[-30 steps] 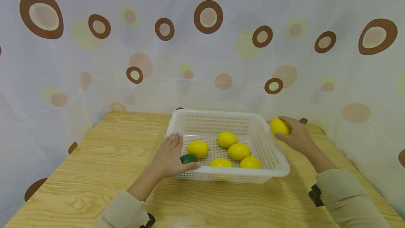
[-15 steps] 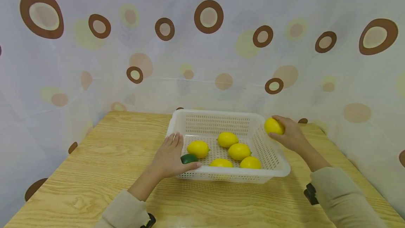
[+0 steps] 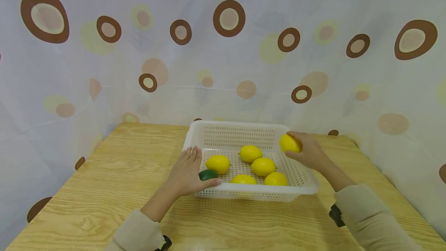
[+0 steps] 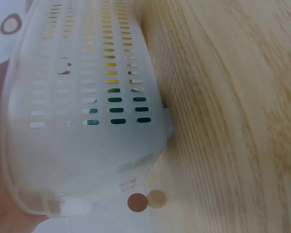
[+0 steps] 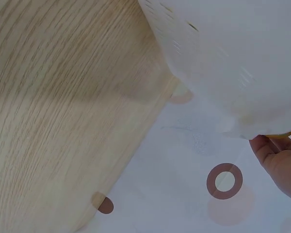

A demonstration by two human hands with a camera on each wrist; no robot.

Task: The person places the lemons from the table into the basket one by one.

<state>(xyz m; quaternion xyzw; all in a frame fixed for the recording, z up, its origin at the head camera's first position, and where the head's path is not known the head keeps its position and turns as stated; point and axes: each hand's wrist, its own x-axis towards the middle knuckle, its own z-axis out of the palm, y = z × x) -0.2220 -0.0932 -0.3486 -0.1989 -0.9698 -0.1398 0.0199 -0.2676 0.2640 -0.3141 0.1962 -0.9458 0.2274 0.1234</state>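
A white plastic basket (image 3: 258, 189) with slotted walls stands on the wooden table. My left hand (image 3: 186, 171) rests on its front left corner, fingers over the left rim and thumb along the front rim. Between finger and thumb, my right hand (image 3: 308, 152) holds a yellow lemon (image 3: 290, 143) at the basket's right rim, towards the back. Several lemons (image 3: 263, 167) lie inside, along with a dark green fruit (image 3: 208, 174) partly hidden by the left hand. In the right wrist view, only the edge of the held lemon shows above the fingers.
The light wooden table (image 3: 115, 189) extends to both sides and in front of the basket. Behind it hangs a white curtain (image 3: 258, 69) printed with brown rings and pale dots. Dark wrist devices show at both sleeves.
My right hand has moved left with the lemon, from outside the basket's right rim to over its inner edge. The left hand and the basket stay in place.
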